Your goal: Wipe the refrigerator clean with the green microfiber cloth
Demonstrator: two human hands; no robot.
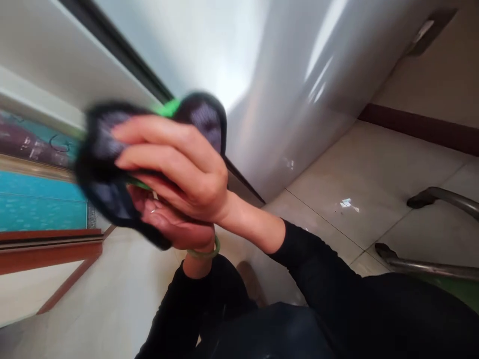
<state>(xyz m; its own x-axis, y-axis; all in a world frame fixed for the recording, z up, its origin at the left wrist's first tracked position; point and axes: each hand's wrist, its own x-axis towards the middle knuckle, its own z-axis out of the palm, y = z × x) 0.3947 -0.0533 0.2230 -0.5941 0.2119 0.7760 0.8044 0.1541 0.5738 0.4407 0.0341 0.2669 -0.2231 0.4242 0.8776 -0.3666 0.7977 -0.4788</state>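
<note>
A dark cloth-like item (108, 129) with black edging and a bit of bright green is blurred by motion, left of the middle. My right hand (179, 164) lies over it with bent fingers gripping its near side. Under the right hand, my left hand (175, 224), with a green bangle at the wrist, is closed round the lower part of the same item. The two hands touch each other. What exactly the item is cannot be made out.
A glossy white appliance-like surface (284, 65) rises just beyond the hands. Metal legs (445, 267) stand on the tiled floor (333, 194) at the right. At the left are a turquoise panel (41, 204) and a reddish-brown frame (48, 252). A shoe shows below my hands.
</note>
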